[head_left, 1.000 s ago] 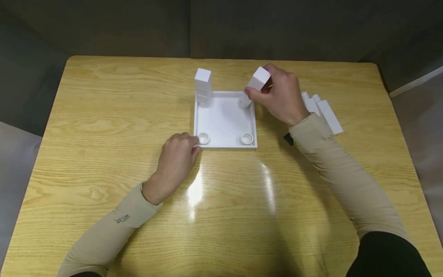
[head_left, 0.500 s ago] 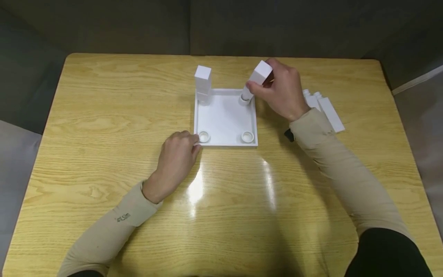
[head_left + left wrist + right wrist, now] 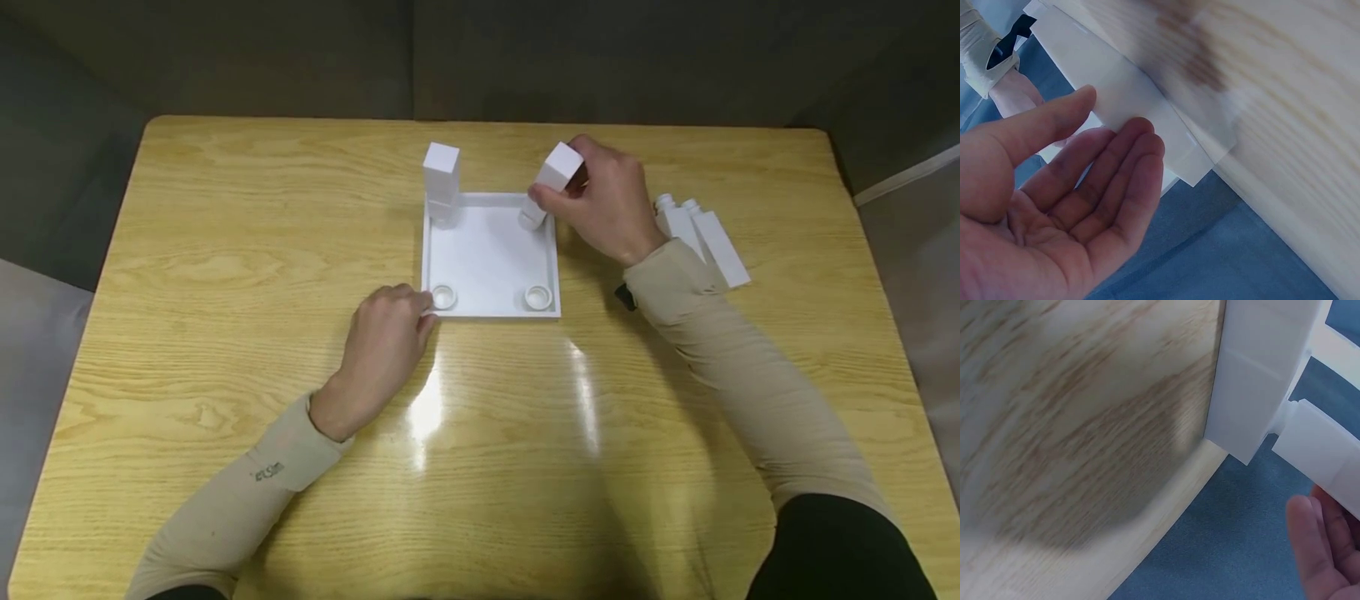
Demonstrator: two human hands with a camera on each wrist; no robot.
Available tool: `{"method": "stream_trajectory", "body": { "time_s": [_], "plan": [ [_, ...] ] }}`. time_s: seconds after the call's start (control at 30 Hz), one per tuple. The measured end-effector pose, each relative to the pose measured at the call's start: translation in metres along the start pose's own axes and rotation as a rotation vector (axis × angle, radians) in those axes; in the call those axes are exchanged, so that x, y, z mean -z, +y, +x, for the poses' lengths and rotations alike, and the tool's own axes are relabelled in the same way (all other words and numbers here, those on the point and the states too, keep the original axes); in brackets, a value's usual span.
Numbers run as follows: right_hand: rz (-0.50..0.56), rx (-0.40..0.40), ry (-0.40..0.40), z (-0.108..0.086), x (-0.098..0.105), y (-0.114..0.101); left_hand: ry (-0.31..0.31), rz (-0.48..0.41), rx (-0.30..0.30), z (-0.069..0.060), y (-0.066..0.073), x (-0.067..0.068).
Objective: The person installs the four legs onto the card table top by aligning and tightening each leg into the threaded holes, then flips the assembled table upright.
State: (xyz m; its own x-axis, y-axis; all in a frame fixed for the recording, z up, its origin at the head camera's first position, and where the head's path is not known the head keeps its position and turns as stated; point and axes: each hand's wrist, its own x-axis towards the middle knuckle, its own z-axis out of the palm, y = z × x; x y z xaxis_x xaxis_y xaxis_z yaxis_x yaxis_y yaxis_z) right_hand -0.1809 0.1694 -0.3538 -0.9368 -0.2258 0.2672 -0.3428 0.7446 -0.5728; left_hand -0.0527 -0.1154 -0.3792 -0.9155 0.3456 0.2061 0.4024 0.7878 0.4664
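Observation:
A square white tray [image 3: 491, 258] lies on the table, with round sockets at its near left [image 3: 444, 297] and near right [image 3: 537, 297] corners. My left hand [image 3: 380, 358] pinches the tray's near left corner; in the left wrist view its curled fingers [image 3: 1125, 181] and thumb meet the tray's edge [image 3: 1122, 81]. At the far right corner, my right hand [image 3: 612, 204] grips a white square post [image 3: 552, 172], tilted with its top to the right and its lower end at the socket. The right wrist view shows the post [image 3: 1316, 447] by the tray's side [image 3: 1257, 375].
Another white post [image 3: 442, 177] stands upright at the tray's far left corner. Right of the tray, beside the right forearm, white posts with round necks [image 3: 722, 248] lie on the wooden table [image 3: 225, 267]. A small dark object [image 3: 626, 297] shows by the right cuff.
The gripped post was raised a little half a second ago, and now sits lower, still tilted. My right hand has come down slightly with it. The left hand keeps its place.

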Motion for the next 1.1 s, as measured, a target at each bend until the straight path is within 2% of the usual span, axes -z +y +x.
{"method": "stream_trajectory", "body": {
  "time_s": [0.27,0.6,0.83,1.1],
  "plan": [
    [0.031,-0.028,-0.029,0.001,-0.005,0.001,-0.002,0.008,0.005,-0.002,-0.003,-0.004],
    [0.036,-0.031,-0.013,-0.003,-0.013,0.012,-0.015,0.007,0.007,-0.004,-0.004,-0.009],
    [0.043,-0.014,-0.021,-0.008,-0.010,0.016,-0.012,0.021,-0.005,-0.003,-0.006,-0.012],
    [0.096,-0.036,-0.038,-0.011,-0.005,0.020,-0.011,0.017,-0.007,0.000,-0.008,-0.013]
  ]
}}
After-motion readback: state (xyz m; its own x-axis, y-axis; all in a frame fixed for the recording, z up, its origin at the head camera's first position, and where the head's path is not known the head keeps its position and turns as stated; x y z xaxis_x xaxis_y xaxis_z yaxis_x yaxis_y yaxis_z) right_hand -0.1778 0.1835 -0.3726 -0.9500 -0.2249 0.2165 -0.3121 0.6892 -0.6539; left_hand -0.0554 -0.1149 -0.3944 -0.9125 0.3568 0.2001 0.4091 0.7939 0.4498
